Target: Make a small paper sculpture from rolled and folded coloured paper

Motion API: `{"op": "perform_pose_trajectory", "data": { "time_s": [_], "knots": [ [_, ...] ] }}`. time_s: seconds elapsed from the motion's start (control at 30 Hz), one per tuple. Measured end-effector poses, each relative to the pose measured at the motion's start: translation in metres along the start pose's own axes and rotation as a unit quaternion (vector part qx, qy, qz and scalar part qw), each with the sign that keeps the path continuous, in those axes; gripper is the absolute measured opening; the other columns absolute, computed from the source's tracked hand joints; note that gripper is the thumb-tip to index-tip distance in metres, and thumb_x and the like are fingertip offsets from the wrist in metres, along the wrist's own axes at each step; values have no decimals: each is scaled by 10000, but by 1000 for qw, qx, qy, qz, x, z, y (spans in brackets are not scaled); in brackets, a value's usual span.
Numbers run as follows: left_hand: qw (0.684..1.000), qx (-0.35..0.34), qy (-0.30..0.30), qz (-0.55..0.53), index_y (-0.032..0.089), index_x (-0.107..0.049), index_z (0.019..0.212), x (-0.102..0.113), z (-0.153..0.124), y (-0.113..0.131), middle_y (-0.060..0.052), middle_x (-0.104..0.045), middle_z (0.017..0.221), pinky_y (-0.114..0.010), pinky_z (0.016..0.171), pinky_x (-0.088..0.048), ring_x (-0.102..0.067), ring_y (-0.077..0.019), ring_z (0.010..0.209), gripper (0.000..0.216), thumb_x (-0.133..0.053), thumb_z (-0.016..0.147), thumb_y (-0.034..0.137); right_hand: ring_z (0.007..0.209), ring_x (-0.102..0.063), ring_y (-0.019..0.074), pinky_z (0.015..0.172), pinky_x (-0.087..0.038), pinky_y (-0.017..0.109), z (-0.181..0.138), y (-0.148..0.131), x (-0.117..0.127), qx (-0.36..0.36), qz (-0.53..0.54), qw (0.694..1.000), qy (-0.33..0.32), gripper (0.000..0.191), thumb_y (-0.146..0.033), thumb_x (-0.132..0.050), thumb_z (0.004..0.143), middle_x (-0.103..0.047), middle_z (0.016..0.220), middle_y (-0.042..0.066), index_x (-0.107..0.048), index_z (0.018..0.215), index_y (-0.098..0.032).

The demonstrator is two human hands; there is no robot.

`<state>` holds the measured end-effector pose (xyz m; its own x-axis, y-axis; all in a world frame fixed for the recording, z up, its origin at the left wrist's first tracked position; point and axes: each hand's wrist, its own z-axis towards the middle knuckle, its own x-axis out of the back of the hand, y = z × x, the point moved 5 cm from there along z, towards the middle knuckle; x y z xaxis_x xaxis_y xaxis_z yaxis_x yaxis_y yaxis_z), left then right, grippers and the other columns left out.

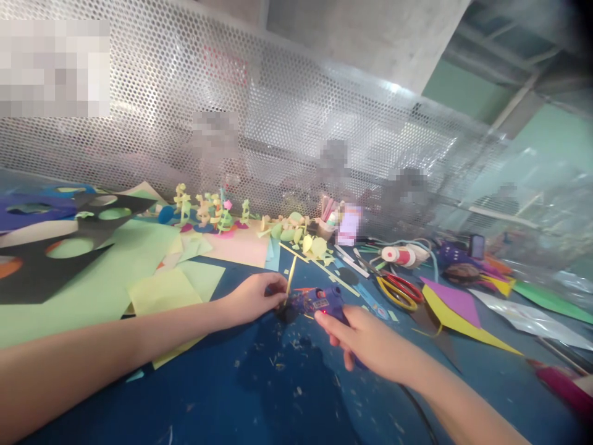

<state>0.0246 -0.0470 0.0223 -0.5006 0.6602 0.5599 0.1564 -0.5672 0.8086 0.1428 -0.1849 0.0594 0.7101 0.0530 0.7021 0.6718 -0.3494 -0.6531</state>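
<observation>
We stretched our left forearm in from the lower left, nearly straight, with the left hand (259, 298) turned inward and its thumb and fingertips pinched round the lower part of a thin yellow strip (291, 275). Our right forearm slanted up from the lower right, and the right hand (356, 337) was wrapped round the grip of a purple-blue glue gun (327, 300), thumb along its side near a small red light.

On our near side of both hands, the dark blue surface (208, 395) spread wide, carrying only tiny scraps, so we had most room there. A dark cord (419, 411) ran across it below the right wrist. Left of the left hand, a yellow sheet (162, 290) crowded in, its corner reaching under that forearm, with a large pale green sheet (125, 266) farther left. To the right of the right hand, yellow-handled scissors (398, 293) and coloured paper (451, 303) bounded the space. Well beyond both hands, a perforated screen (139, 93) stood along the far side, with small paper figures (183, 204) before it.

The strip rose tilted from the left fingertips, its upper end leaning away from us. The gun lay between the hands, its front end pointing left toward those fingertips; whether it touched the strip, we could not tell.
</observation>
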Motion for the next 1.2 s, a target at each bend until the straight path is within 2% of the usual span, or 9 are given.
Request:
{"op": "perform_pose_trajectory", "data": {
  "time_s": [0.9,1.2],
  "knots": [
    [1000,8,3,-14,198,-555,792,0,1,-2,18,-610,750,-233,653,-450,-581,-134,670,88,-491,764,252,381,-511,67,419,-368,204,1,-5,0,4,-7,1000,-10,445,-595,-328,839,-486,622,-38,-435,719,-180],
    [1000,2,-4,9,194,-573,783,1,0,2,15,-604,759,-225,653,-432,-570,-134,685,118,-495,770,281,396,-441,49,445,-396,197,-15,0,21,-35,100,994,12,441,-568,-373,830,-460,571,-48,-433,640,-174]
  ]
}}
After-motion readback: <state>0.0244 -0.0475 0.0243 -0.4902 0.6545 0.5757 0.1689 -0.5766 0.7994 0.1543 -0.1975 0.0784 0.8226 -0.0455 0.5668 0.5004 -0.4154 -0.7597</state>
